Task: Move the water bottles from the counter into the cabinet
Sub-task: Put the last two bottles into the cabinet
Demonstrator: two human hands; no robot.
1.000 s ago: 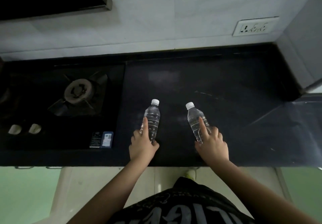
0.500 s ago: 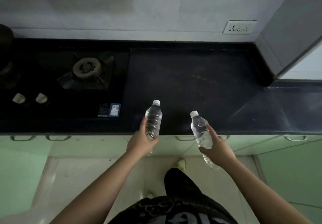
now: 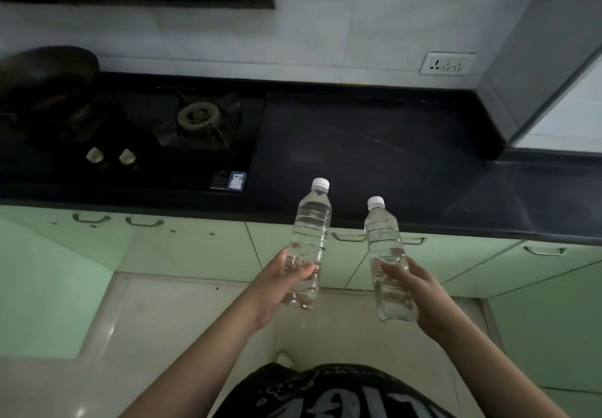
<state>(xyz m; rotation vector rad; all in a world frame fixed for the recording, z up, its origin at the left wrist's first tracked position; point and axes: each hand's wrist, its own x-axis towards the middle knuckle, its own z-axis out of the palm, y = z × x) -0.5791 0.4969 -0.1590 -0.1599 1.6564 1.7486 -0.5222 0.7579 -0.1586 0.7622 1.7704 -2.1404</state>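
Note:
Two clear water bottles with white caps are held upright in the air, in front of the black counter (image 3: 374, 157). My left hand (image 3: 277, 281) grips the lower half of the left bottle (image 3: 311, 225). My right hand (image 3: 413, 282) grips the lower half of the right bottle (image 3: 382, 238). Both bottles hang over the floor, level with the pale green cabinet doors (image 3: 293, 251) under the counter. All the doors are closed.
A gas hob (image 3: 195, 121) with two white knobs takes up the counter's left part, with a dark pan (image 3: 45, 72) at far left. A wall socket (image 3: 448, 63) sits above the counter at the right. More green cabinets (image 3: 547, 336) run along the right side.
Both bottles have been lifted off the counter and drawn back towards me, past the counter's front edge. The view has pulled back, so the cabinet doors and floor show.

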